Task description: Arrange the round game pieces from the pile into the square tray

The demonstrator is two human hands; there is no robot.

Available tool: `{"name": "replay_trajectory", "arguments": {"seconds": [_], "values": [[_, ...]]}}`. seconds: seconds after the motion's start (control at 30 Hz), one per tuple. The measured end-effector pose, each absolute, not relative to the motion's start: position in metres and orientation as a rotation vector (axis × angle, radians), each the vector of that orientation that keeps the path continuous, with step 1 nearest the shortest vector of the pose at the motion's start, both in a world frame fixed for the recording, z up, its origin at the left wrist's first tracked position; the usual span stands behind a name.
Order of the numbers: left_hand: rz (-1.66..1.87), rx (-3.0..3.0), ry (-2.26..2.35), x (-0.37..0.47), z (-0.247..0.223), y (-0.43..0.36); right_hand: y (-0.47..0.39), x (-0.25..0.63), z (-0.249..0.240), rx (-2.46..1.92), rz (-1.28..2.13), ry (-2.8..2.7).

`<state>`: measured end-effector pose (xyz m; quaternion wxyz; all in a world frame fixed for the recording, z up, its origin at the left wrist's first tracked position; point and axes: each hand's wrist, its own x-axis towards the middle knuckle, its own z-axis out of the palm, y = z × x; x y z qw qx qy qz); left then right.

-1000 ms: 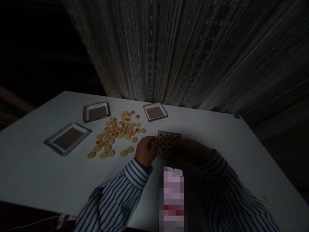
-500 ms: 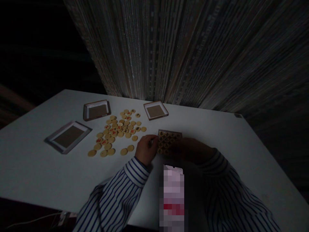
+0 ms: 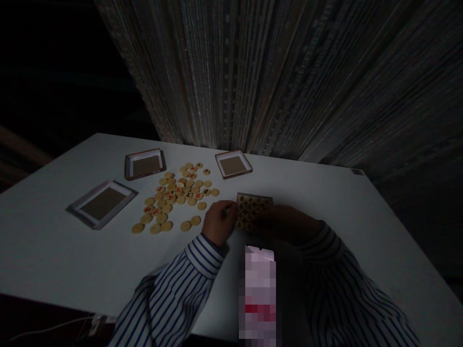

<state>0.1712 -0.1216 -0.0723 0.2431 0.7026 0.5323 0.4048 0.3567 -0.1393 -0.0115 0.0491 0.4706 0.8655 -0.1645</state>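
A small box [image 3: 254,195] filled with rows of round Chinese chess pieces [image 3: 250,208] lies on the table in front of me. The pieces I can make out bear dark characters. At the box's left edge, my left hand [image 3: 218,223] is closed, thumb and fingers pinching the side. My right hand [image 3: 285,222] covers the right and near part of the box. Deep shadow hides its fingers, so whether they hold a piece does not show. Left of my left hand spreads a loose heap of chess pieces [image 3: 167,208], some face up with red or black characters.
Three shallow trays or lids stand around the heap: one at the left [image 3: 128,192], one at the back left [image 3: 163,166] and one behind the filled box [image 3: 233,155]. A lit phone [image 3: 259,279] is between my forearms. A string curtain [image 3: 231,72] hangs behind the white table [image 3: 108,260].
Almost nothing differs. Both hands stay at the filled box, and the loose pieces and trays keep their places.
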Motion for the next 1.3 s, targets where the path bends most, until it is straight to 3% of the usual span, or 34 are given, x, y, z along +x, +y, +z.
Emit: {"name": "replay_trajectory", "arguments": {"seconds": [0.63,0.97,1.3], "values": [[1.095,1.904,1.461,0.171,-0.073,-0.121,-0.139,0.357,-0.003,1.481,-0.541,2.592],[1.106,1.895,1.454,0.170,-0.074,-0.121,-0.137,0.372,0.009,1.680,-0.266,2.604],[1.111,1.887,1.462,0.170,-0.076,-0.121,-0.137,0.378,0.008,1.674,-0.252,2.581]]}}
